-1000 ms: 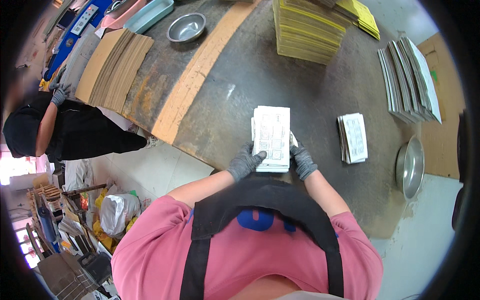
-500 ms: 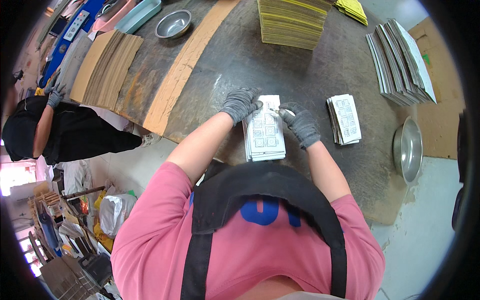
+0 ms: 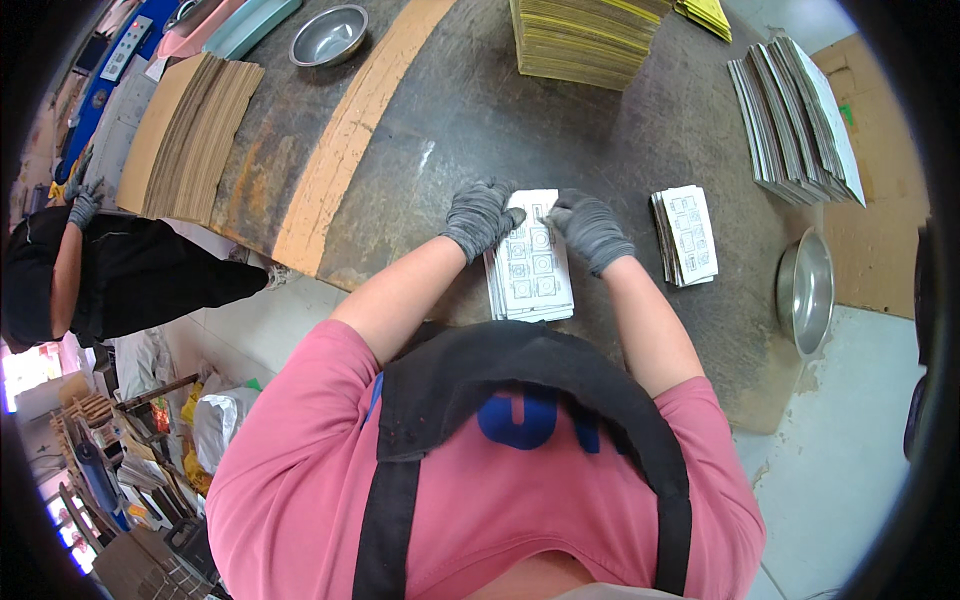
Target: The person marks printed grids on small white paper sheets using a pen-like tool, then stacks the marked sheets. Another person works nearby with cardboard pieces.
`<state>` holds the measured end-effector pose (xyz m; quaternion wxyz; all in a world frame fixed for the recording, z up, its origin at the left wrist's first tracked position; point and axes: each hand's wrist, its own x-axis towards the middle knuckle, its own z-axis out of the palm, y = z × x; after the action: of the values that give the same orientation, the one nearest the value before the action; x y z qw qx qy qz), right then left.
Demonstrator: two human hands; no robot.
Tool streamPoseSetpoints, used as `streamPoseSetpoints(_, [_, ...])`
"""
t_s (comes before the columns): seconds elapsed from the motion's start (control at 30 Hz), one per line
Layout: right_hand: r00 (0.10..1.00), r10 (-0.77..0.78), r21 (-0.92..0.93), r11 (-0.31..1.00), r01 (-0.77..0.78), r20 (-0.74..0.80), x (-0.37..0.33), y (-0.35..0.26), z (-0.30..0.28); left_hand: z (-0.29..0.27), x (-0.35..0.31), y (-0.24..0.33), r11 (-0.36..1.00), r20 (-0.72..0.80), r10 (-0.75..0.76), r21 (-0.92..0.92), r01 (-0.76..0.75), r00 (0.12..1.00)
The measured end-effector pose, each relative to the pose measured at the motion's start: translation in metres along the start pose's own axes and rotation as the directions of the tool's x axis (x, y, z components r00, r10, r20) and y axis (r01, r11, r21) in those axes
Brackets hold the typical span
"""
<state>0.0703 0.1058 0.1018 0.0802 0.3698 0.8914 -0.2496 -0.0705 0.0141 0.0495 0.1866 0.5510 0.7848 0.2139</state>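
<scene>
A stack of white printed cardboard pieces (image 3: 536, 270) lies on the dark worktable in front of me. My left hand (image 3: 480, 215), in a grey knit glove, grips the stack's upper left edge, thumb on the top sheet and fingers down the side. My right hand (image 3: 590, 230), gloved alike, is closed at the upper right edge, its curled fingers against the top sheet. Whatever those fingers pinch is hidden. A smaller stack of similar printed pieces (image 3: 688, 235) rests to the right, apart from my hands.
Yellow-edged cardboard (image 3: 585, 45) is piled at the far side. Grey-white boards (image 3: 795, 120) and a metal bowl (image 3: 806, 292) are on the right. Brown cardboard (image 3: 190, 135) and another metal bowl (image 3: 329, 37) stand on the left. A person in black (image 3: 130, 265) works beyond the left edge.
My right hand has curled its fingers in tighter at the stack's upper right edge. My left hand keeps its hold. The whole view has shifted slightly.
</scene>
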Motion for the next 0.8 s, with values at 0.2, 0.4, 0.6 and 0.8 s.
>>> streamPoseSetpoints(0.2, [0.993, -0.119, -0.303, 0.946, 0.112, -0.005, -0.009, -0.018, 0.002, 0.002, 0.002, -0.004, 0.998, 0.032, -0.013, 0.059, 0.011, 0.999])
streamPoseSetpoints(0.4, [0.977, 0.170, 0.632, 0.745, -0.213, 0.129, -0.022, 0.000, 0.018, 0.002, 0.001, -0.004, 1.000, 0.014, -0.019, -0.002, 0.019, 1.000])
streamPoseSetpoints(0.6, [0.969, 0.186, 0.705, 0.665, -0.245, 0.162, -0.019, 0.004, 0.027, 0.000, 0.000, -0.004, 1.000, 0.013, -0.018, -0.002, 0.018, 1.000])
streamPoseSetpoints(0.8, [0.999, 0.020, 0.223, 0.974, -0.030, 0.051, -0.012, -0.014, 0.022, 0.002, 0.000, -0.003, 0.999, -0.001, -0.031, 0.016, 0.031, 1.000])
